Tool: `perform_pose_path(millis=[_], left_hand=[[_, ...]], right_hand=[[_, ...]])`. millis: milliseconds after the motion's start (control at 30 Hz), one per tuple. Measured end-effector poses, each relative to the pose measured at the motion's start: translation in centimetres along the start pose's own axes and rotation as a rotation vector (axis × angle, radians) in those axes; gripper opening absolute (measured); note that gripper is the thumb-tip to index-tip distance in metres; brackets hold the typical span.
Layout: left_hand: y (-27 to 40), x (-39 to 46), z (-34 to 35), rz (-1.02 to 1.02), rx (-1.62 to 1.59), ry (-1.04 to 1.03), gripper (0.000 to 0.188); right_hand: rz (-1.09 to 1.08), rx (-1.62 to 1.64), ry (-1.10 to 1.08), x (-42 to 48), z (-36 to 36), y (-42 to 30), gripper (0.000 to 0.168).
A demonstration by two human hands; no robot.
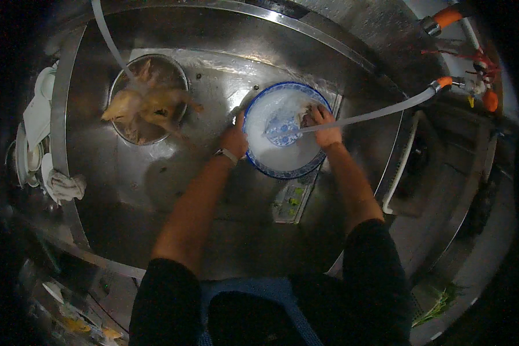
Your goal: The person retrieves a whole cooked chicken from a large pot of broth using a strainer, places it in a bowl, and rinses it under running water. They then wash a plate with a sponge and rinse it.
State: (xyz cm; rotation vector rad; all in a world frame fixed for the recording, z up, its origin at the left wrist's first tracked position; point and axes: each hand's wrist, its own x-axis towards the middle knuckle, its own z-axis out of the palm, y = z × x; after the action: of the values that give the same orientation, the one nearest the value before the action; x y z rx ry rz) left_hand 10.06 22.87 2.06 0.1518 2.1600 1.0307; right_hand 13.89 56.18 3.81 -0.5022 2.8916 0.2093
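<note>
A large blue-and-white patterned plate (284, 159) is held over the metal sink. My left hand (235, 140) grips its left rim. My right hand (326, 127) is at its right side, with the fingers over the inner surface on a crumpled scrubber or cloth (306, 118) that is partly hidden. A translucent hose (374, 113) crosses above my right hand, its end over the middle of the plate, where the surface looks wet and whitish. To the left, a plucked bird (127, 104), perhaps a chicken, lies in a round metal bowl (186, 82) under a second hose (108, 36).
A narrow strainer channel (289, 203) with green scraps lies below the plate. Stacked white dishes (47, 84) and a grey cloth (67, 185) stand beyond the sink's left edge. Orange-clamped hose fittings (444, 82) are at the upper right, and green stalks (434, 309) at the lower right.
</note>
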Motion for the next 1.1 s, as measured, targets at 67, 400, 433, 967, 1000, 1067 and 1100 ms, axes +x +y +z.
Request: perform_pose_path(millis=[67, 400, 433, 967, 1000, 1067, 1100], left_hand=[[0.6, -0.1, 0.2, -0.004, 0.016, 0.028, 0.081], [-0.9, 0.3, 3.4, -0.142, 0.137, 0.045, 0.085], [-1.6, 0.4, 3.6, -0.179, 0.147, 0.03, 0.085], [-1.8, 0.8, 3.8, 0.144, -0.207, 0.293, 0.084], [0.0, 0.7, 2.5, -0.015, -0.154, 0.155, 0.084], [5.0, -1.3, -1.9, -0.346, -0.033, -0.108, 0.083], [4.5, -1.4, -1.5, -0.276, -0.025, -0.055, 0.082]], right_hand=[[0.214, 0.106, -0.035, -2.4, 4.7, -4.2, 0.043], [0.123, 0.109, 0.166, 7.9, 3.7, -15.2, 0.025], [0.161, 0.245, 0.102, 8.7, 1.2, -12.6, 0.023], [0.371, 1.217, -0.069, -8.3, 3.4, -18.7, 0.029], [0.304, 0.979, -0.096, -10.3, 3.9, -16.2, 0.031], [0.229, 0.61, -0.093, -11.9, 1.2, -9.2, 0.035], [0.319, 0.681, -0.103, -9.9, -0.6, -5.5, 0.037]])
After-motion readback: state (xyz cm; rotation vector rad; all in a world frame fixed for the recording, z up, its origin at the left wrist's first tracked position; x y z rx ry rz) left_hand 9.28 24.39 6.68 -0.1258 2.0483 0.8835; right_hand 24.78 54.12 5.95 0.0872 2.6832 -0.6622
